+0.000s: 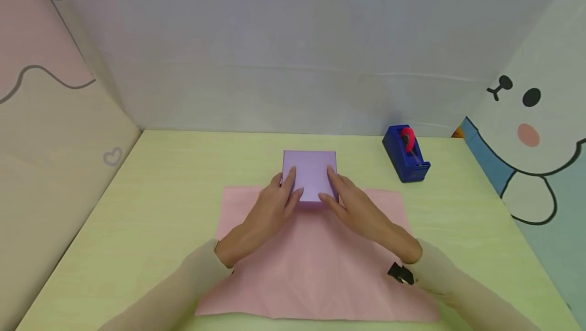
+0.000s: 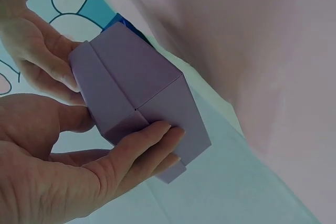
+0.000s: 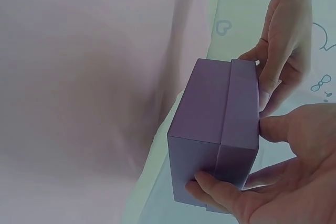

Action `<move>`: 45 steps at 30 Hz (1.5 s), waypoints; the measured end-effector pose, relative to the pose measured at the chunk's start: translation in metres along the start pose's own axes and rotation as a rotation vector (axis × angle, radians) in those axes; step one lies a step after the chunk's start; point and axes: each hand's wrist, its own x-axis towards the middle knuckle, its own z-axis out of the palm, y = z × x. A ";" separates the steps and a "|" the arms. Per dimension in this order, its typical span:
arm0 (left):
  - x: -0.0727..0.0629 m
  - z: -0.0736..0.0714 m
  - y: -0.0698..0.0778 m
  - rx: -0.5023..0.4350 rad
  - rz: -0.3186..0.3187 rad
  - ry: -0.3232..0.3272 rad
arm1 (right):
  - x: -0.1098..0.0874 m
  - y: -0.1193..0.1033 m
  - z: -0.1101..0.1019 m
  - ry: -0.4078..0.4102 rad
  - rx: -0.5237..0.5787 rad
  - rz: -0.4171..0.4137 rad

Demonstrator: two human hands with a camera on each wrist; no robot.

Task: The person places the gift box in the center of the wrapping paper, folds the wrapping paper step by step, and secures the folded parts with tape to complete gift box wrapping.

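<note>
Between both hands is a small purple lidded box (image 1: 311,173), a lid seam running round its sides in the wrist views. My left hand (image 1: 274,200) grips its left side, thumb near the front top edge and fingers along the side. On the opposite side my right hand (image 1: 359,209) grips it the same way. In the left wrist view the box (image 2: 134,77) shows its sides, with the fingertips pressed on one face. Pink sheet paper (image 1: 316,275) lies spread under the hands and below the box, slightly wrinkled.
A blue tape dispenser (image 1: 405,155) with a red roll core stands at the back right of the pale table (image 1: 165,193). A white cloth wall (image 1: 284,77) rises behind, and printed panels (image 1: 531,168) flank the sides.
</note>
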 end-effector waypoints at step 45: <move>-0.059 -0.009 0.034 -0.066 -0.045 -0.107 | -0.062 -0.030 0.008 0.023 -0.007 0.043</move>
